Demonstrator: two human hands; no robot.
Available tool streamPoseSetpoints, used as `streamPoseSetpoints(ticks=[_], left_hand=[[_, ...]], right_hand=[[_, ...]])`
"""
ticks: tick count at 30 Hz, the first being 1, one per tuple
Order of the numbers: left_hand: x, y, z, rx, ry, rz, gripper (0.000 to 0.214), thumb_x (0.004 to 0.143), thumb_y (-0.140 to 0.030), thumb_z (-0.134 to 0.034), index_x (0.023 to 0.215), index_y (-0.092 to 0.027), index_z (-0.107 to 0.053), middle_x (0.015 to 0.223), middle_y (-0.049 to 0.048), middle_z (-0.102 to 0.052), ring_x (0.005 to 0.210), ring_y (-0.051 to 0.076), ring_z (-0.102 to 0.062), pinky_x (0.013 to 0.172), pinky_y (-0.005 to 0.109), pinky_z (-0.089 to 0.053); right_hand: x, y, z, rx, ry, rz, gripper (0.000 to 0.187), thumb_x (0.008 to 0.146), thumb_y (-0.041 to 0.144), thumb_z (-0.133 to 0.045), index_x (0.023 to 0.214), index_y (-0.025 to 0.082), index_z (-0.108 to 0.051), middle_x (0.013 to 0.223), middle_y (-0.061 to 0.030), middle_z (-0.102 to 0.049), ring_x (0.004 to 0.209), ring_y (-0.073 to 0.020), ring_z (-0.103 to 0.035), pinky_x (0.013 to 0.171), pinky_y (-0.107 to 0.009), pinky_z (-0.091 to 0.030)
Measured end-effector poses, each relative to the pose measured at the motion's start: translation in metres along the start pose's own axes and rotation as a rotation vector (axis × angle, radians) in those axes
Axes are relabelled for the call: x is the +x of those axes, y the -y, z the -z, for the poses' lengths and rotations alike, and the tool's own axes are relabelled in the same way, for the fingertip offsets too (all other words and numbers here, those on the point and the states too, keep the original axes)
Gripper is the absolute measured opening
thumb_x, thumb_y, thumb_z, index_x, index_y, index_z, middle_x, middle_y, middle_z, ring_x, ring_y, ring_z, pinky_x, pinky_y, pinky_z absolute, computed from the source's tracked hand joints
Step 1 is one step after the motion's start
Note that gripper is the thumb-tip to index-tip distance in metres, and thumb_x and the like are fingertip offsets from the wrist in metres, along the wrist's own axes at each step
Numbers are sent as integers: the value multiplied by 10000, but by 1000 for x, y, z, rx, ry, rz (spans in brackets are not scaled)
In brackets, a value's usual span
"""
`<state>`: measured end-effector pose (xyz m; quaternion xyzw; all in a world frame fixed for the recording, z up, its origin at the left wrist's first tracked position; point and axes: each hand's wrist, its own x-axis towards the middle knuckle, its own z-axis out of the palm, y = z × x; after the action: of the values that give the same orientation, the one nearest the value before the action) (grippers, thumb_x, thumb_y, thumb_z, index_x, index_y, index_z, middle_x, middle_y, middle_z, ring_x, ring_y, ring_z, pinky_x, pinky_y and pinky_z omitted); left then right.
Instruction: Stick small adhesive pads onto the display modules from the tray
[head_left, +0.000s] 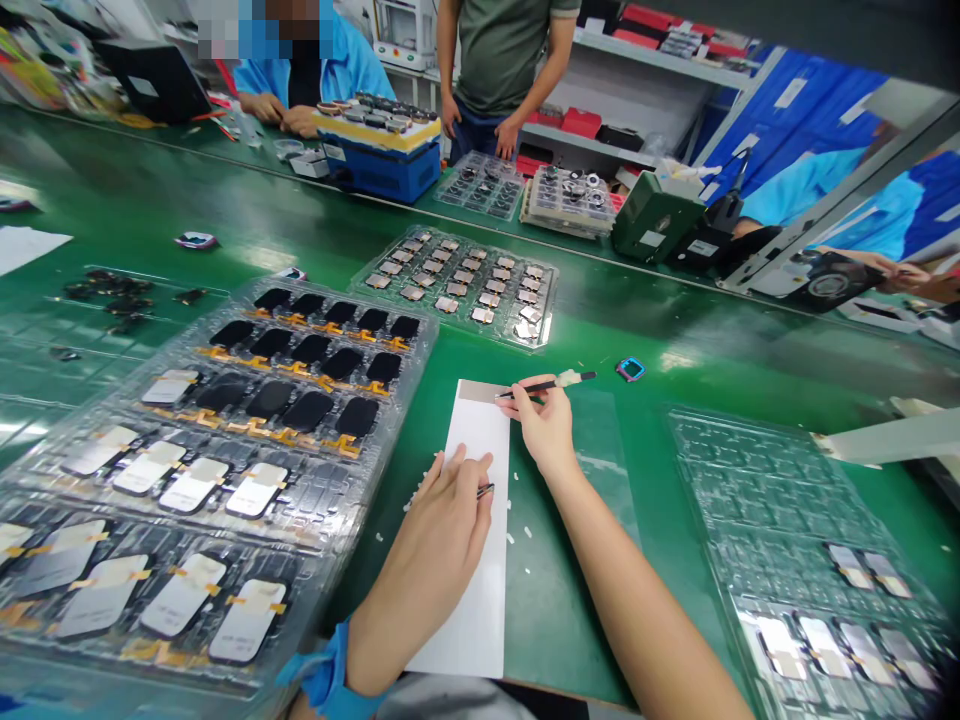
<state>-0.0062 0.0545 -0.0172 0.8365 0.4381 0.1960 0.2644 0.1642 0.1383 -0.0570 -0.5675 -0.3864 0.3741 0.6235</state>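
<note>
Right hand (pixel 546 425) pinching black pen-like tool (pixel 559 384), tip at silver film (pixel 480 391) on white paper strip (pixel 480 530); left hand (pixel 427 565) closed on small dark tool (pixel 485 490) above strip

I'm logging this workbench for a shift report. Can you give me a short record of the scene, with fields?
Left hand: over a white paper strip, holding a small dark tool
Right hand: holding a black stick, its end at a silver strip
Beside hands: plastic tray of screens
Surface: green bench
Others: co-worker standing across the bench
</note>
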Motion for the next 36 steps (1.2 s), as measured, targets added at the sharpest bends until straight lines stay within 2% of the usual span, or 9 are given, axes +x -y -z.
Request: streamPoseSetpoints(ticks=[6, 10, 15, 23, 29, 36], left_hand=[[0, -1, 1, 12, 17, 1, 138, 1033, -182, -345, 1117, -166, -453, 1370, 200, -607, 1430, 294, -413, 1182, 597, -317], [0, 0, 1, 10, 5, -9, 123, 1028, -175, -353, 1109, -177, -446, 1329, 184, -635, 1419, 287, -433, 1179, 593, -329], [0, 0, 0, 19, 0, -15, 129, 1033, -182, -341, 1125, -190, -431, 1304, 173, -644, 1421, 281, -430, 1177, 600, -329], [0, 0, 1, 12, -14, -21, 128, 1026, -170, -351, 1117, -193, -437, 1312, 169, -644, 1414, 284, -439, 1166, 607, -342], [0, -1, 2, 11, -6, -23, 122, 1023, -166, -356, 1102, -194, -444, 1307, 169, -646, 1412, 289, -441, 1165, 616, -335], [0, -2, 2, 5, 15, -3, 112, 1031, -181, -351, 1091, -188, -445, 1328, 177, -632, 1431, 285, -413, 1185, 601, -308]], right_hand=[[0, 1, 1, 8, 24, -11, 449, 719, 584, -741, 860, 205, -546, 733, 1, -662, 626, -168, -729, 615, -295, -636], [0, 1, 1, 4, 21, -12, 434, 728, 575, -731, 880, 213, -545, 801, -9, -685, 623, -156, -726, 616, -291, -633], [0, 1, 0, -7, 38, -8, 411, 724, 550, -739, 860, 204, -564, 746, -3, -672, 633, -157, -725, 635, -279, -626], [-2, 1, 0, -7, 5, 0, 409, 754, 559, -718, 880, 212, -541, 773, 11, -657, 612, -149, -722, 605, -276, -627], [-3, 3, 1, -15, 43, 3, 413, 746, 563, -729, 859, 201, -565, 762, -10, -678, 627, -161, -725, 638, -295, -626], [-3, 3, 0, -11, 25, 20, 383, 772, 538, -710, 876, 205, -553, 795, -14, -689, 644, -149, -719, 645, -289, -613]])
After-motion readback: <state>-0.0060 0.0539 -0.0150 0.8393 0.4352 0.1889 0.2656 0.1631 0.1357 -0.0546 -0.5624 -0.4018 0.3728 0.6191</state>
